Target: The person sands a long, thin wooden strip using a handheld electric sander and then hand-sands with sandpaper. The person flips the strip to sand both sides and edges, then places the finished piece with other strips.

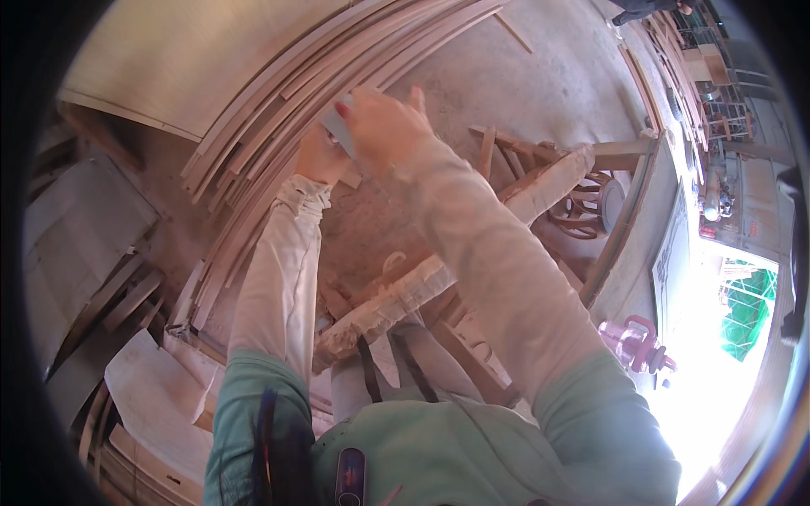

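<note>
My right hand (384, 126) reaches far forward above the floor, its fingers bent over a thin grey-blue flat piece (338, 128). One digit of that hand sticks up apart from the rest. My left hand (320, 157) is just below and to the left, closed against the lower side of the same piece; its fingertips are hidden. What the piece is made of cannot be made out. A small pale wooden end (351, 178) shows beside my left wrist. Long wooden strips (278, 110) lie in a stack behind and left of both hands.
A rough wooden beam (396, 295) crosses in front of my body. Under it are wooden frame parts and a round-seated stool (609, 204). A pink-tinted jug (633, 341) stands at the right. A large pale board (169, 63) is at upper left; a person (650, 8) is at the far right.
</note>
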`<action>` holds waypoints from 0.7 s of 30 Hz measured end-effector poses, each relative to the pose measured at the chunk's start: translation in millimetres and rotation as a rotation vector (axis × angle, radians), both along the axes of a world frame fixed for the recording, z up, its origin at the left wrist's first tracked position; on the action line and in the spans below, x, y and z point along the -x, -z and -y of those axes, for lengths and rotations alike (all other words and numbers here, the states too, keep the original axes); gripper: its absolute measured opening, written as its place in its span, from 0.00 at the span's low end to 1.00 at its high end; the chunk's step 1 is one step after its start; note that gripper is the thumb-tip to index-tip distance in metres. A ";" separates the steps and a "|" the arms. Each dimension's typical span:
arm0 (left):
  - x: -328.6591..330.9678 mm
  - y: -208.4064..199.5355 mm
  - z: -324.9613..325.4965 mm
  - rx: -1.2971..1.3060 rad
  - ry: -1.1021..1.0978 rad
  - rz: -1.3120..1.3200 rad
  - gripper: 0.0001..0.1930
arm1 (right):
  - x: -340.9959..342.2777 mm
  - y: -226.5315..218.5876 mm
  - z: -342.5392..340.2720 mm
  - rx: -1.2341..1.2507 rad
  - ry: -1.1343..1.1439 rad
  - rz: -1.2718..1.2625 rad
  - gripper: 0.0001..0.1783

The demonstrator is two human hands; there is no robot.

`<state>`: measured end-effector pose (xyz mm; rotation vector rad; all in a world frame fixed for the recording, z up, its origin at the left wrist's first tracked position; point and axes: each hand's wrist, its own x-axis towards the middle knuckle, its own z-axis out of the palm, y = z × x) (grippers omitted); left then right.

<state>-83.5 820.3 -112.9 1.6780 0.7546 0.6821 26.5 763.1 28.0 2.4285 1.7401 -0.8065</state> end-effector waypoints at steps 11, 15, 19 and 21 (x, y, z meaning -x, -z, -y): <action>3.0 14.5 -0.8 0.212 0.029 0.095 0.31 | -21.9 17.3 230.9 -0.300 -0.070 0.196 0.19; -5.3 31.5 -13.5 0.243 0.106 0.204 0.30 | -15.8 17.9 139.1 -0.394 -0.060 0.137 0.20; 8.5 45.2 -24.0 0.278 0.139 0.205 0.29 | -9.0 26.3 155.6 -0.478 -0.025 0.150 0.20; 9.9 47.8 -24.3 0.228 0.124 0.162 0.30 | -17.4 21.5 220.3 -0.475 -0.016 0.154 0.20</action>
